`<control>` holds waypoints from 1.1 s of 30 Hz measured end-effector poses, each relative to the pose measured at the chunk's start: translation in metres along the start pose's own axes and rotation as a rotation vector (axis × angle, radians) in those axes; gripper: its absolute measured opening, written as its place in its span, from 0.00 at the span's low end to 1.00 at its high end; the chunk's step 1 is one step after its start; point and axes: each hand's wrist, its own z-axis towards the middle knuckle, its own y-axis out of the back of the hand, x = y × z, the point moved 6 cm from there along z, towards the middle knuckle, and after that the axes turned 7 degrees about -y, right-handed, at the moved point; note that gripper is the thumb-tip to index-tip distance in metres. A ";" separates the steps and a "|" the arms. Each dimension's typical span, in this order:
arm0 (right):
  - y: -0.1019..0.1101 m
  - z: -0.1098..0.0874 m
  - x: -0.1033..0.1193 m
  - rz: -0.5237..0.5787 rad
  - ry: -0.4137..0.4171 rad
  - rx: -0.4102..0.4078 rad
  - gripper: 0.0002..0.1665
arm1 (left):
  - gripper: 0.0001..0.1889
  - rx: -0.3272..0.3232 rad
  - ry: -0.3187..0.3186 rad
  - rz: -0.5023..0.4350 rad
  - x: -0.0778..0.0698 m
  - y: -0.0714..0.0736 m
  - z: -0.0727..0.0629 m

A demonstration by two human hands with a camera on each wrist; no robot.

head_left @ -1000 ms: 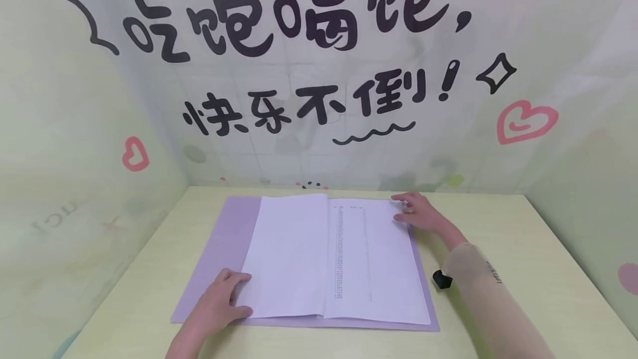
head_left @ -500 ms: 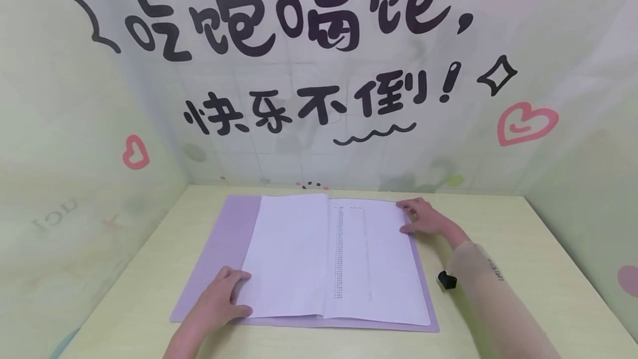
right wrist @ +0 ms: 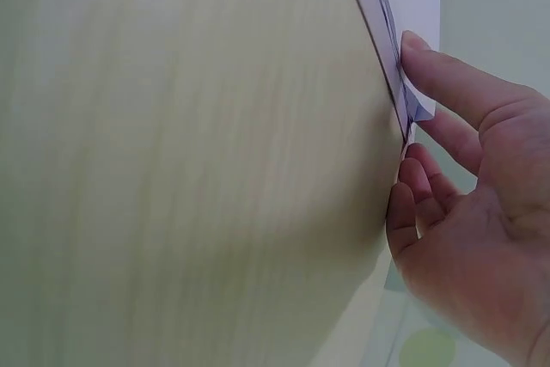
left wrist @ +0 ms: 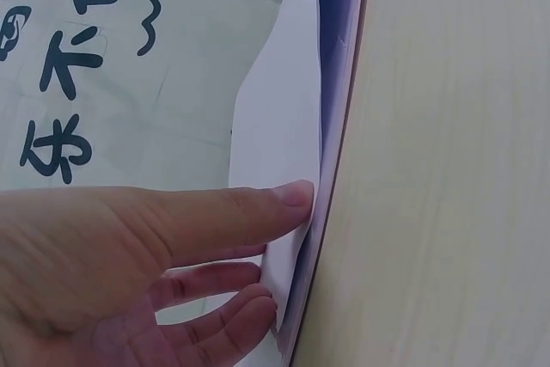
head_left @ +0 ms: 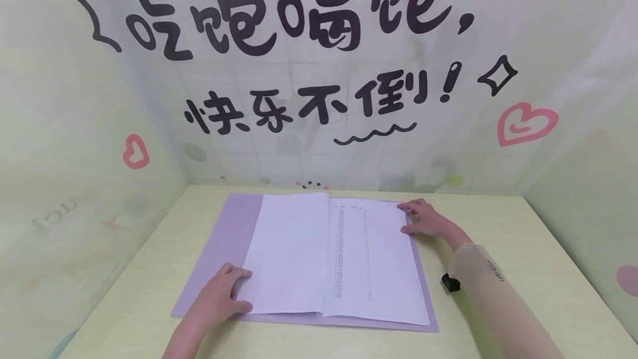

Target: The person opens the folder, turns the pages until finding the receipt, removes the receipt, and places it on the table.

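Note:
A booklet of white pages [head_left: 286,254] in a purple cover [head_left: 219,248] lies spread on the table. Its left page shows blank; its right page [head_left: 384,270] carries a printed column of small text. My left hand [head_left: 216,295] rests with thumb and fingertips on the lower left edge of the left page. In the left wrist view, that page [left wrist: 284,109] bows up beside the thumb. At the upper right corner, my right hand [head_left: 426,220] touches the right page with thumb and index finger apart. That corner buckles between them in the right wrist view, partly hiding the index finger.
A small black object [head_left: 451,283] lies right of the booklet, beside the right sleeve [head_left: 490,281]. The pale wooden table [head_left: 528,248] ends at a printed curtain [head_left: 319,165] with large dark lettering, which also encloses both sides.
My right hand has slid slightly right, from over the page to its upper right corner, then held still. The left hand stays in place. The pages lie much as before.

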 end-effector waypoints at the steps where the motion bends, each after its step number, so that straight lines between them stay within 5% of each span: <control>1: 0.000 0.000 0.000 0.000 0.001 -0.004 0.42 | 0.34 0.002 -0.001 0.003 0.000 0.000 0.000; 15: -0.003 -0.001 0.008 -0.037 0.101 -0.103 0.36 | 0.34 0.006 -0.003 0.028 0.001 0.001 0.000; 33: 0.002 -0.003 -0.002 0.162 0.010 -0.139 0.38 | 0.34 -0.009 -0.021 0.012 0.000 -0.001 0.001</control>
